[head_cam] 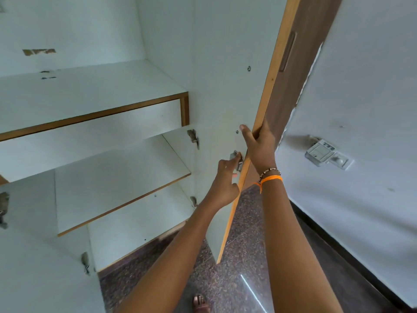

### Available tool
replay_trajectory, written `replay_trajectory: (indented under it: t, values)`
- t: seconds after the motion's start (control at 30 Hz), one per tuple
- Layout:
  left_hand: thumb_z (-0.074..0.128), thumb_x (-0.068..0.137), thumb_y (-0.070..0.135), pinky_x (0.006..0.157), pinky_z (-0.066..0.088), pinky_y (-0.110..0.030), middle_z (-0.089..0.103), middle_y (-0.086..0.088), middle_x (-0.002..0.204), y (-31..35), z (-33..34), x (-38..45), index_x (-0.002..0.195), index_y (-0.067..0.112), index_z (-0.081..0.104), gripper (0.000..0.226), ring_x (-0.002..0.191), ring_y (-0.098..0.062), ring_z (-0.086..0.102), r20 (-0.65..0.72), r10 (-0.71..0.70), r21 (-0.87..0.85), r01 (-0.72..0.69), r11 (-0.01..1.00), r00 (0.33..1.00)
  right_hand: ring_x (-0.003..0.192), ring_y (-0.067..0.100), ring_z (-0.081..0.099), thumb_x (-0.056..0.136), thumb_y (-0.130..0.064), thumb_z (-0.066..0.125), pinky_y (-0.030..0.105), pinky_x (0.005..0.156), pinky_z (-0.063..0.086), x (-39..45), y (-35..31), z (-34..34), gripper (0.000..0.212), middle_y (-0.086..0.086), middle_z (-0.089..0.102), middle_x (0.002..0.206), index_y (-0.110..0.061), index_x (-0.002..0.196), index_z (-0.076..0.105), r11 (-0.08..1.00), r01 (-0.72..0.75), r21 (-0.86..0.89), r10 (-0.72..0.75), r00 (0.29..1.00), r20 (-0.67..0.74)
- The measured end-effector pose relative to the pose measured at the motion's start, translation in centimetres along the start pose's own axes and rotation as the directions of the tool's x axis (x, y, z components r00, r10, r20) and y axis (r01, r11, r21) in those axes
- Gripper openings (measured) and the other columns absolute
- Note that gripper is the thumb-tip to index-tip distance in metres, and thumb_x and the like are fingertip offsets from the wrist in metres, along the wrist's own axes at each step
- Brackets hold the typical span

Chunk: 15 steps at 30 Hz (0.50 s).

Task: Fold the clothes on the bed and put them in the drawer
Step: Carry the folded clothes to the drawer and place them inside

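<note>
While the white wardrobe door's orange-edged rim [266,105] is gripped by the right hand [259,147], its metal latch [237,160] is touched by the left hand [225,179]; white drawer [94,141] lies frame-left, nearer that hand; no clothes visible.

Shelves [94,93]: white laminate, smooth, matt; front edges banded in wood-tone veneer; brown patches at 10 o'clock where the facing has chipped.
Door [225,75]: white smooth laminate inside, orange-brown wood edge, darker wood-grain outer face.
Hinges [193,137]: dull grey metal.
Latch [237,160]: shiny metal.
Floor [243,256]: speckled dark stone, polished, glossy with a reflected streak.
Wall [365,98]: painted, matt, lightly scuffed.
Switch plate [327,154]: smooth white plastic.
Wristband [270,179]: orange thread beside beads.
</note>
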<state>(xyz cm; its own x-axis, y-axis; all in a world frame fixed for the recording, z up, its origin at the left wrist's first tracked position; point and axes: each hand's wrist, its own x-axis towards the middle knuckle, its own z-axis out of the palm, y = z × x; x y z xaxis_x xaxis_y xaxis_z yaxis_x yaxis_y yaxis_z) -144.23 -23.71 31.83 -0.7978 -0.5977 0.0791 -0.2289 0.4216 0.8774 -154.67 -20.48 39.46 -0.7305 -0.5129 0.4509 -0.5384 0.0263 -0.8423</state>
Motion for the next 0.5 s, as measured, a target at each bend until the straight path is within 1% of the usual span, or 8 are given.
replay_trajectory:
  t: [0.07,0.1,0.17,0.23,0.27,0.33,0.4,0.5]
  values:
    - [0.05,0.084,-0.011,0.077,0.045,-0.016,0.03,-0.005,0.13,0.0,0.3,0.3,0.148,0.033,0.016,0.084,0.124,-0.028,0.047,0.007,-0.004,0.006,0.004,1.0,1.0,0.047,-0.003,0.041,0.088,-0.02,0.061,0.006,0.05,0.033,-0.3,0.1,-0.4,0.028,-0.013,0.037,0.055,-0.004,0.111,0.054,1.0,0.005,-0.028,-0.006,1.0,-0.028]
    - [0.048,0.084,-0.013,0.076,0.045,-0.015,0.03,-0.004,0.129,-0.1,0.3,0.4,0.148,0.032,0.017,0.084,0.123,-0.028,0.049,0.006,-0.002,-0.003,0.002,1.0,1.0,0.05,-0.002,0.041,0.087,-0.02,0.064,0.006,0.052,0.033,-0.8,0.2,-0.4,0.018,-0.011,0.038,0.057,-0.011,0.097,0.052,0.999,0.02,-0.048,-0.023,0.998,-0.056]
    - [0.044,0.085,-0.017,0.078,0.044,-0.009,0.031,-0.002,0.124,-0.2,0.0,0.3,0.148,0.029,0.019,0.081,0.122,-0.027,0.05,0.001,0.008,-0.048,-0.008,0.999,1.0,0.059,-0.002,0.047,0.083,-0.019,0.068,0.009,0.06,0.04,-2.2,0.7,-0.3,0.016,-0.007,0.051,0.065,-0.013,0.085,0.053,0.998,0.022,-0.053,-0.03,0.989,-0.142]
    - [0.038,0.084,-0.021,0.082,0.042,-0.003,0.033,-0.007,0.124,-0.3,-0.7,0.1,0.147,0.022,0.021,0.079,0.123,-0.026,0.048,-0.01,0.022,-0.089,-0.023,0.996,1.0,0.075,0.004,0.057,0.081,-0.018,0.07,0.015,0.07,0.048,-3.9,1.1,0.3,0.018,-0.003,0.062,0.084,-0.006,0.093,0.062,0.999,-0.052,0.0,0.051,0.97,-0.236]
    - [0.036,0.084,-0.023,0.086,0.04,-0.002,0.035,-0.011,0.125,-0.2,-1.1,0.0,0.147,0.018,0.023,0.077,0.123,-0.025,0.046,-0.01,0.027,-0.102,-0.028,0.994,1.0,0.077,0.006,0.058,0.081,-0.017,0.07,0.013,0.07,0.048,-4.7,1.2,0.5,0.021,-0.003,0.063,0.089,-0.006,0.098,0.063,0.997,-0.072,0.026,0.076,0.952,-0.298]
    - [0.034,0.087,-0.019,0.089,0.039,-0.003,0.039,-0.013,0.127,-0.1,-2.2,-0.6,0.146,0.019,0.028,0.07,0.122,-0.022,0.048,-0.001,0.011,-0.133,-0.011,0.991,1.0,0.07,0.004,0.054,0.08,-0.014,0.067,0.01,0.063,0.043,-6.3,1.3,1.3,0.015,-0.005,0.059,0.087,-0.008,0.092,0.06,0.999,-0.029,0.04,0.043,0.912,-0.409]
    - [0.034,0.091,-0.012,0.089,0.042,-0.008,0.044,-0.005,0.131,-0.1,-3.6,-1.3,0.142,0.023,0.039,0.063,0.117,-0.017,0.054,0.015,-0.027,-0.203,0.029,0.979,1.0,0.066,0.006,0.052,0.082,-0.01,0.064,0.01,0.062,0.04,-7.4,0.8,2.4,0.008,-0.004,0.057,0.082,-0.012,0.085,0.057,0.998,0.033,0.052,-0.009,0.914,-0.406]
    - [0.039,0.091,-0.005,0.097,0.043,-0.028,0.054,0.005,0.132,-0.5,-5.6,-2.5,0.13,0.022,0.054,0.049,0.113,-0.014,0.058,-0.02,-0.105,-0.275,0.095,0.957,0.994,0.07,0.015,0.058,0.085,-0.009,0.063,0.023,0.064,0.047,-8.4,-0.2,4.5,0.007,-0.003,0.061,0.08,-0.015,0.085,0.057,0.992,0.034,0.123,0.0,0.962,-0.272]
